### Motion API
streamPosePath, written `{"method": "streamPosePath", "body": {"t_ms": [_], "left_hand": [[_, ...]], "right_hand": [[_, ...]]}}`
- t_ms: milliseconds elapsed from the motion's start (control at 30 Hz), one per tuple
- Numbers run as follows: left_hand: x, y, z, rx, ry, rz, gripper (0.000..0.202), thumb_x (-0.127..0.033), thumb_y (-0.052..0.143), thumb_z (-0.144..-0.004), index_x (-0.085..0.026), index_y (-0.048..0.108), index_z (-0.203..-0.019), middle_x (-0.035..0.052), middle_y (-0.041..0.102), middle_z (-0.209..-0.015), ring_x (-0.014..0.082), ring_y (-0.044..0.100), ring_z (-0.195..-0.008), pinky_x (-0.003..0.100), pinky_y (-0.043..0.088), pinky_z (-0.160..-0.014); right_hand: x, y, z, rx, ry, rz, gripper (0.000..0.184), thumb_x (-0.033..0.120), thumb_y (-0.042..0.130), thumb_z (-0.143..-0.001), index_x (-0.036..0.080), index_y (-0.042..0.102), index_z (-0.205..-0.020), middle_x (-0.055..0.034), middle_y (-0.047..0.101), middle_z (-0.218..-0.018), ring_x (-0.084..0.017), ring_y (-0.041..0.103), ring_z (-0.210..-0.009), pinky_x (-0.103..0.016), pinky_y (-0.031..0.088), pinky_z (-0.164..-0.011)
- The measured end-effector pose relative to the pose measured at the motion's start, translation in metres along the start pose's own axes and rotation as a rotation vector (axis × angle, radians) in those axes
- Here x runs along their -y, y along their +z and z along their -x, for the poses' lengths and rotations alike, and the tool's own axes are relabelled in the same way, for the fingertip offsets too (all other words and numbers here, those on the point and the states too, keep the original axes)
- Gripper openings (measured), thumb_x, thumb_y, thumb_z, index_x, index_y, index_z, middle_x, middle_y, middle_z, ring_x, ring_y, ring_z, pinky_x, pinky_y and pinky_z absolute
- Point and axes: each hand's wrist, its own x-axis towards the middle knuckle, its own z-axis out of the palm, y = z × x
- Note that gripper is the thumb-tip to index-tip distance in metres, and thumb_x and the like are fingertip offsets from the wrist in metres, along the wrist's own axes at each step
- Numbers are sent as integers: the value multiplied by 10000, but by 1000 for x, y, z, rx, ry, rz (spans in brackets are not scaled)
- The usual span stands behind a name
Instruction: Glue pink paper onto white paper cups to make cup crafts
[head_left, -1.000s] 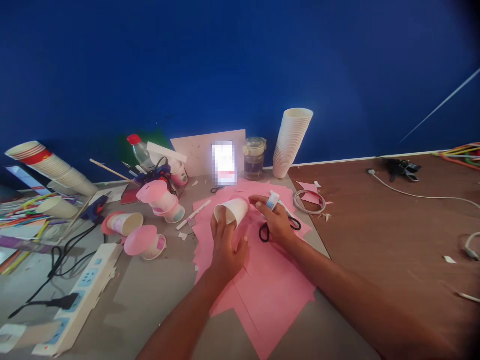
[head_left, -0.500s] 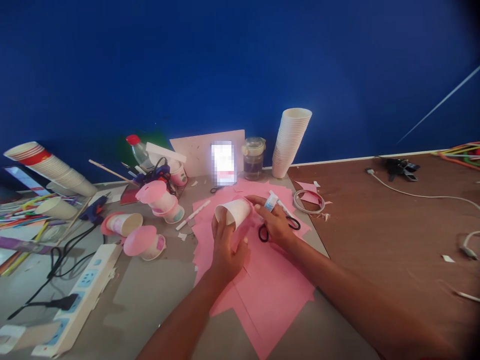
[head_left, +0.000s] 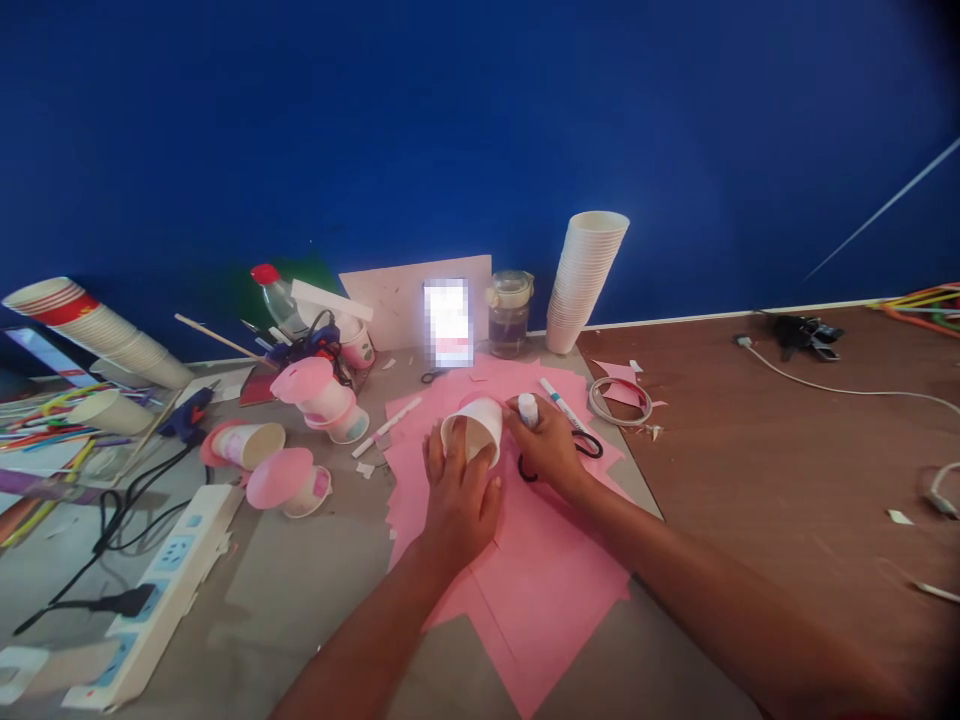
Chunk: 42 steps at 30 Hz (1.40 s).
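A white paper cup (head_left: 487, 425) lies on its side over pink paper, its mouth turned toward me. My left hand (head_left: 459, 490) grips it, with fingers reaching into the mouth and the thumb outside. My right hand (head_left: 551, 450) is closed around a small white glue stick (head_left: 528, 408), its fingertips beside the cup's far right side. Black-handled scissors (head_left: 589, 444) lie partly under my right hand. Just beyond that hand rests a white marker (head_left: 559, 402). Pink paper sheets (head_left: 536, 570) spread beneath both hands.
Pink-trimmed cups (head_left: 289, 485) stand at left, near a power strip (head_left: 161, 590) and a glue gun (head_left: 191, 412). A tall cup stack (head_left: 585, 285), a jar (head_left: 510, 315) and a lit phone (head_left: 448, 325) stand at the back. Cable coils (head_left: 621, 400) lie right.
The cup has turned and shifted slightly right, and my left fingers sit deeper in its mouth. The glue stick has tipped in my right hand, so its white end now shows.
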Motion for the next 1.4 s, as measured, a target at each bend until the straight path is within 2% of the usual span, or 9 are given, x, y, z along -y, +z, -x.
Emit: {"method": "streamPosePath", "body": {"t_ms": [200,500,800,1100,1233,1333,1400], "left_hand": [[-5,-2,0,22,18,-36,334,-153,510,-798,-122,548,-1128,211,292,-1451,418,80,-1377,651,212,-1031],[-9,-3,0,28,46,-54,358,-127,526,-780,-82,563,-1133,248,323,-1425,437,46,-1376,652,201,-1035],[-9,-2,1,26,33,-46,353,-137,520,-790,-110,552,-1141,228,326,-1426,433,32,-1377,672,225,-1019],[-9,-1,1,41,15,-2,367,-135,518,-789,-107,526,-1155,223,284,-1451,428,9,-1379,674,204,-1027],[-2,2,1,9,-78,132,346,-148,520,-790,-115,502,-1134,225,260,-1461,392,118,-1383,644,213,-1043],[5,3,-3,-19,-293,400,366,-208,498,-822,-152,469,-1182,184,326,-1443,311,234,-1371,538,282,-1065],[8,2,-7,-34,-473,693,388,-249,468,-847,-179,446,-1228,144,436,-1377,261,346,-1322,458,342,-1049]], "right_hand": [[-2,-1,1,-69,-87,129,133,262,495,-790,194,558,-694,-5,590,-680,-149,518,-614,-267,406,-601],[-3,-1,2,-129,-293,259,90,157,503,-734,197,567,-686,-47,641,-748,-198,565,-734,-330,422,-720],[-4,0,3,-163,-366,311,97,167,513,-738,200,581,-677,-47,644,-735,-203,571,-740,-345,402,-741],[-7,2,2,-145,-366,280,103,153,528,-727,199,619,-714,-48,664,-759,-212,594,-770,-361,410,-771],[-4,-1,0,-134,-225,106,146,215,547,-754,189,655,-850,-73,688,-907,-228,613,-891,-391,423,-858],[-2,-4,-3,-108,-39,-92,214,282,537,-783,178,657,-927,-86,681,-997,-224,613,-952,-378,448,-865],[-2,-6,-4,-72,15,-171,240,300,541,-783,172,663,-946,-90,676,-1033,-224,608,-983,-373,453,-876]]}}
